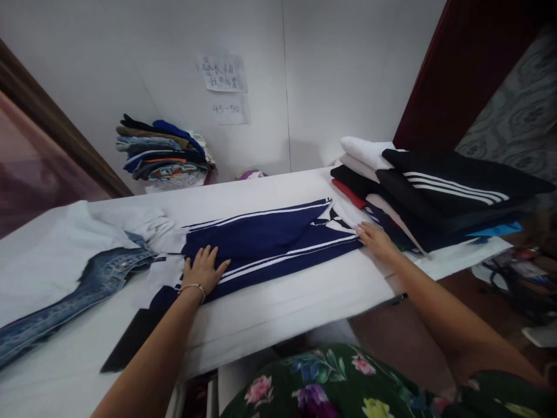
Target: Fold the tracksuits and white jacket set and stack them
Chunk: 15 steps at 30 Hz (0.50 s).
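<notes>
A navy garment with white stripes [252, 235] lies flattened lengthwise on a white table [278, 328]. Whether it is a jacket or trousers I cannot tell. My left hand [202, 273], with a bracelet at the wrist, rests flat on its left part, fingers spread. At the garment's right end, my right hand [372, 238] has its fingers closed on the edge, beside a white and black patch. Just left of the garment lie a white cloth piece [163, 276] and a flat black piece [130, 339], partly behind my left forearm.
On the left are a white top [47, 249] and blue jeans [104, 278]. A pile of folded clothes [165, 154] stands at the back left. To the right is a larger stack of clothes [439, 191], black with white stripes on top. Paper notes [226, 87] hang on the wall.
</notes>
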Each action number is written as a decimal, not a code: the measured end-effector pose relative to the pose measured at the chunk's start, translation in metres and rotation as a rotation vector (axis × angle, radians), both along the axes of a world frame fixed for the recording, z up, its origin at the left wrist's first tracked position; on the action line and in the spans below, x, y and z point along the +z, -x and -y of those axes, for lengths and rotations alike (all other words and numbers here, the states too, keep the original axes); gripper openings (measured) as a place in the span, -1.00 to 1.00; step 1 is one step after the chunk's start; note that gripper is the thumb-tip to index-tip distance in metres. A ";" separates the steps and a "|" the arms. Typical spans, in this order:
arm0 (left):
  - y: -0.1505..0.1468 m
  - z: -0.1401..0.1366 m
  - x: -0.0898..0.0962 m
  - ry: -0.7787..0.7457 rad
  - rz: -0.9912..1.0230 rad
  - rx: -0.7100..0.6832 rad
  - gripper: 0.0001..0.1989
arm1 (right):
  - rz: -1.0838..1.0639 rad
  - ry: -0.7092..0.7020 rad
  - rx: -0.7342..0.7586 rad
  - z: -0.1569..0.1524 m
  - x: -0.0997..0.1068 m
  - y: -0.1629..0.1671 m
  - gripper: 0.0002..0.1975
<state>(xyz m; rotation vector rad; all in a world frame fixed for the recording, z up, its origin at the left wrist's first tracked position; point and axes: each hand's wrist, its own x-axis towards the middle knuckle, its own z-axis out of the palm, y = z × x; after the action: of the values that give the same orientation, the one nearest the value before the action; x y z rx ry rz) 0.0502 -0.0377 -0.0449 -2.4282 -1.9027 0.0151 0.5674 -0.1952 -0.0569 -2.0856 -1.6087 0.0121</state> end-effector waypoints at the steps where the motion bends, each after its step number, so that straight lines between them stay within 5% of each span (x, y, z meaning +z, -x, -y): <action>1: 0.000 0.000 0.001 0.000 -0.002 -0.001 -0.31 | -0.037 0.019 -0.075 0.000 0.001 -0.003 -0.58; 6: 0.000 0.001 0.001 0.010 -0.009 0.001 -0.30 | -0.119 0.160 -0.229 -0.010 0.009 -0.006 -0.55; 15: 0.000 0.000 0.001 0.005 0.006 0.001 -0.29 | -0.054 0.192 -0.338 -0.020 0.010 -0.003 -0.64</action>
<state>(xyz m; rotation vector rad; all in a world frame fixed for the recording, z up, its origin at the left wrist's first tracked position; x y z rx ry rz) 0.0505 -0.0379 -0.0438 -2.4334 -1.9090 0.0129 0.5703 -0.1750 -0.0467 -2.4586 -1.2481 0.1100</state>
